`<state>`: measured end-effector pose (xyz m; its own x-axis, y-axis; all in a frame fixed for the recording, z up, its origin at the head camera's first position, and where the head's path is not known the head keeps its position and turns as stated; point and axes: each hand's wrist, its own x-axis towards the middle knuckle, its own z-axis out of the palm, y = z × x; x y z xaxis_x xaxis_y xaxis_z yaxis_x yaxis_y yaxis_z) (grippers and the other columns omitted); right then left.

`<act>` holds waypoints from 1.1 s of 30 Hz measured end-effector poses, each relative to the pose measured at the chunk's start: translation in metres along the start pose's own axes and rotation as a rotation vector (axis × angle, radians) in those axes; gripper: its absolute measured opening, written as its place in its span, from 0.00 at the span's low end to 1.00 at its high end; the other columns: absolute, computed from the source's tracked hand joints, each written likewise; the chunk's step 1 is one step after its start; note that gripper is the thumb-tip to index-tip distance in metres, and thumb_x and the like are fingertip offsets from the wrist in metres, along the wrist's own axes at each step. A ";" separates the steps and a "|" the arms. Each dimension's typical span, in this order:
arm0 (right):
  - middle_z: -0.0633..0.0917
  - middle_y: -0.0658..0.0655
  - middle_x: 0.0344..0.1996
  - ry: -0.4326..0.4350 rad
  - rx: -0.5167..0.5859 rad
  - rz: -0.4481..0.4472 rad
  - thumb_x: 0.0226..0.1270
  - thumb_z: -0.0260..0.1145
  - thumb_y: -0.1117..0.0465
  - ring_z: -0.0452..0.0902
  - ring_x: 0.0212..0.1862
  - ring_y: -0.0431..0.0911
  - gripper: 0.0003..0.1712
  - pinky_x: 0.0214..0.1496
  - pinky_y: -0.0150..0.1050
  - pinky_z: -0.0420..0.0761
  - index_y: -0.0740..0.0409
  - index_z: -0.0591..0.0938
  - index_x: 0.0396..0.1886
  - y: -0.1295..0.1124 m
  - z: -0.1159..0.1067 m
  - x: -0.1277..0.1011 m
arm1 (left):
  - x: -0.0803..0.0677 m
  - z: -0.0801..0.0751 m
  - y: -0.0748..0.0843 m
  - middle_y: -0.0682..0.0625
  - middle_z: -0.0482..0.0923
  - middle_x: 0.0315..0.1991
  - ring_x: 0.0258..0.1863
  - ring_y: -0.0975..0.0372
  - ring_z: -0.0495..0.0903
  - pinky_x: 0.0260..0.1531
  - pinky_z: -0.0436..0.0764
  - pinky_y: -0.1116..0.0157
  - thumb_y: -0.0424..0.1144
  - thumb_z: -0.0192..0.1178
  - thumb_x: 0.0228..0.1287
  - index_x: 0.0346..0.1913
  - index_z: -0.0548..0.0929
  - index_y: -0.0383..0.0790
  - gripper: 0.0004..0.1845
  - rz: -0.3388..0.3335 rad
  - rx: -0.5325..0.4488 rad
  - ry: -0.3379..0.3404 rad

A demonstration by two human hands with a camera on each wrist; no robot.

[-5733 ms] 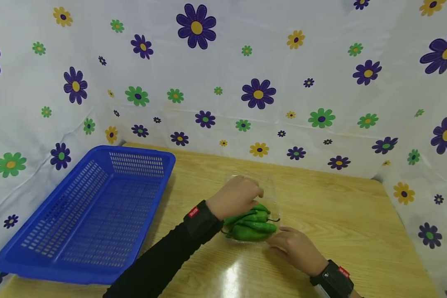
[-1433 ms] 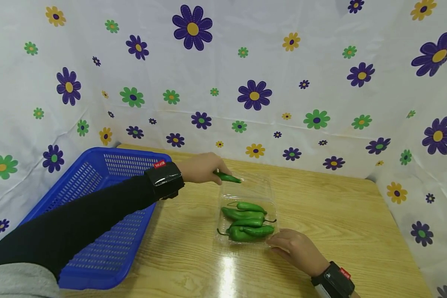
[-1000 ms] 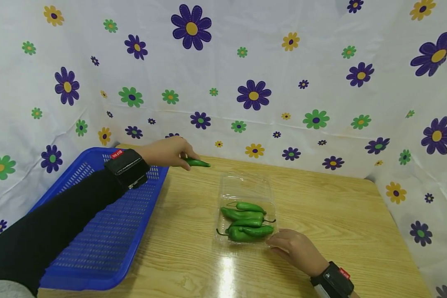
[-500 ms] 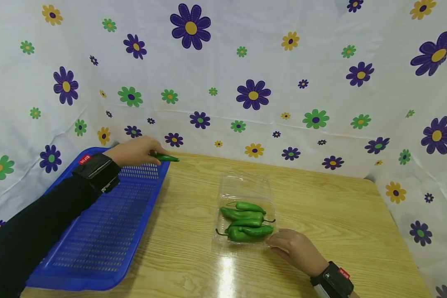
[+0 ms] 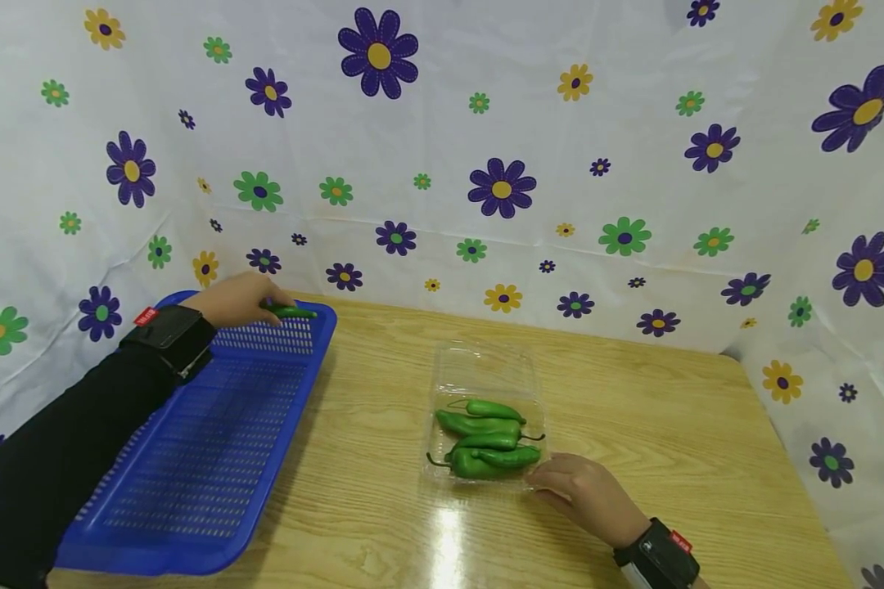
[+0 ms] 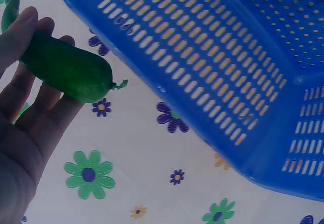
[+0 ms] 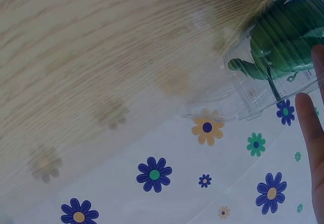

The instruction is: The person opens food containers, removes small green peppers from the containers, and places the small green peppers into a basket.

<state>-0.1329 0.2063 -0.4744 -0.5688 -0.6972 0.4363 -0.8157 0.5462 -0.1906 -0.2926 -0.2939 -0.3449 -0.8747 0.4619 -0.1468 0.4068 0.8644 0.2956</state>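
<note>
My left hand pinches a green pepper between thumb and fingers, over the far end of the blue plastic basket. In the left wrist view the pepper is near the basket's rim, apart from it. On the table a clear plastic box stands with its lid raised back, and several green peppers lie inside it. At the box's near right corner, my right hand holds the edge with its fingertips. Its fingers show at the box's side in the right wrist view.
The wooden table carries both containers, the basket at the left and the box near the middle. A white cloth with printed flowers stands behind the table and along both sides.
From among the peppers in the box, my left hand has lifted one and carried it left to the basket's far end. The right hand has stayed at the box's corner.
</note>
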 end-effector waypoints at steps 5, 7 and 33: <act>0.86 0.44 0.31 -0.001 0.003 -0.001 0.42 0.76 0.66 0.82 0.37 0.36 0.15 0.49 0.40 0.82 0.51 0.87 0.34 0.000 0.000 0.000 | 0.001 0.012 -0.020 0.47 0.84 0.38 0.34 0.60 0.78 0.44 0.80 0.54 0.33 0.64 0.57 0.48 0.85 0.37 0.14 -0.038 -0.005 -0.006; 0.87 0.44 0.31 0.001 0.003 -0.004 0.42 0.76 0.66 0.82 0.37 0.37 0.15 0.48 0.40 0.82 0.51 0.87 0.34 0.000 0.000 0.000 | 0.001 0.017 -0.026 0.45 0.85 0.38 0.34 0.60 0.78 0.43 0.81 0.54 0.32 0.64 0.56 0.48 0.84 0.36 0.15 -0.045 -0.008 -0.015; 0.87 0.45 0.32 0.012 0.003 -0.022 0.42 0.76 0.65 0.82 0.36 0.37 0.15 0.48 0.40 0.82 0.52 0.86 0.34 0.001 0.000 -0.001 | 0.015 0.076 -0.069 0.39 0.84 0.38 0.36 0.54 0.82 0.44 0.79 0.50 0.26 0.64 0.52 0.46 0.83 0.28 0.16 -0.097 -0.090 0.003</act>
<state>-0.1328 0.2073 -0.4755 -0.5495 -0.7031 0.4513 -0.8283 0.5293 -0.1838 -0.3139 -0.3312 -0.4394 -0.9098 0.3760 -0.1758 0.2950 0.8837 0.3635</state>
